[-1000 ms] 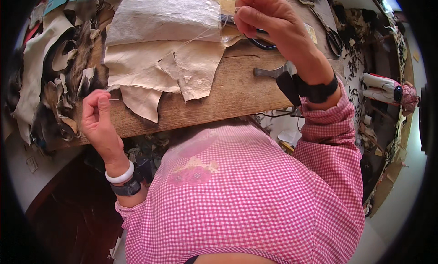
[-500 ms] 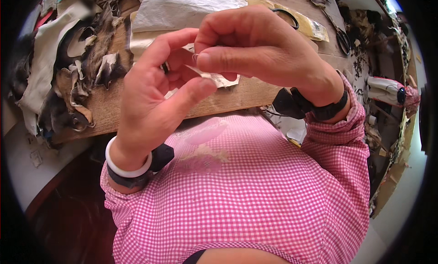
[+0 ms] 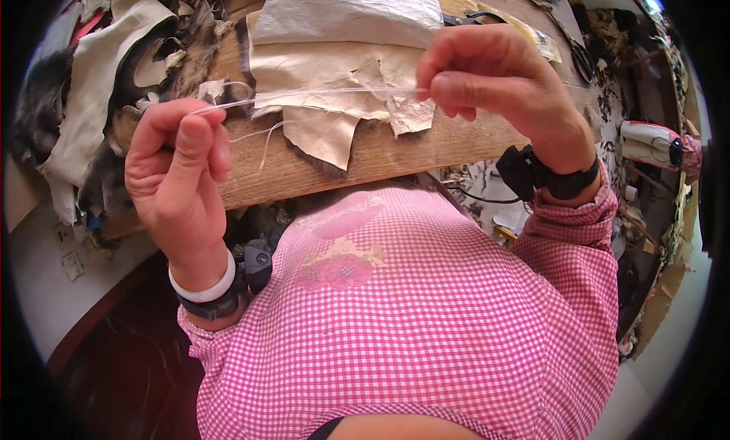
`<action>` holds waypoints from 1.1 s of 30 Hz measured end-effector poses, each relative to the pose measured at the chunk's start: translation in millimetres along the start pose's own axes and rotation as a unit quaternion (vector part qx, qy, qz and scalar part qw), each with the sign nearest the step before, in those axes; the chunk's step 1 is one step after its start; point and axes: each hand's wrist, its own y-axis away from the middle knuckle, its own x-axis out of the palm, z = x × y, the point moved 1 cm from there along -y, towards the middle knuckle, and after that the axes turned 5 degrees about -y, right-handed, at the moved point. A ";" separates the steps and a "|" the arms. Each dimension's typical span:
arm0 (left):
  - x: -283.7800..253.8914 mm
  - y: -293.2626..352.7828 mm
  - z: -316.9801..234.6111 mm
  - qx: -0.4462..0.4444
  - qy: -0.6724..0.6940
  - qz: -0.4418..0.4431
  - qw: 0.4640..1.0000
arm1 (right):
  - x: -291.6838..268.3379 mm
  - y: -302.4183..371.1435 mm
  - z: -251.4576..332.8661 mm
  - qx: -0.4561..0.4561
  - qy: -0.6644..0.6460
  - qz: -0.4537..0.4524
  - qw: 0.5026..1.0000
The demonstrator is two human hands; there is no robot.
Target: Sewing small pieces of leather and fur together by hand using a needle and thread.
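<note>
A thin white thread (image 3: pixel 327 91) runs nearly level between my two hands, above the table. My left hand (image 3: pixel 179 147) pinches one end between thumb and forefinger, and loose tails hang from that side. The other end is pinched in my right hand (image 3: pixel 487 82), its fingers curled in. Whether a needle is in the right fingertips is too small to tell. Under the thread lies a cream-coloured hide piece (image 3: pixel 319 132) with ragged edges, over the front part of the board. A white sheet (image 3: pixel 346 14) covers its far portion.
Fur and hide scraps (image 3: pixel 106 82) heap up at the left of the wooden table (image 3: pixel 266 177). Black-handled scissors (image 3: pixel 475 19) lie behind my right hand, and another dark-handled pair (image 3: pixel 582 62) rests at the table's right edge. Shelving with scraps stands at the far right.
My hands, close together before, have drawn apart to left and right. The thread is now stretched between them, and the hide piece below has come into view.
</note>
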 end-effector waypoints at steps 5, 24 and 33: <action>-15.6 8.1 -3.7 -0.003 0.012 -0.003 1.000 | -5.3 13.4 -3.5 -0.065 0.041 -0.080 0.994; 6.6 22.1 2.4 -0.119 -0.007 0.052 0.992 | -4.4 -25.3 -10.0 -0.324 -0.409 -0.089 0.849; 7.3 25.2 4.4 -0.148 0.010 0.059 0.987 | -9.9 -29.9 14.5 -0.298 -0.514 0.036 0.803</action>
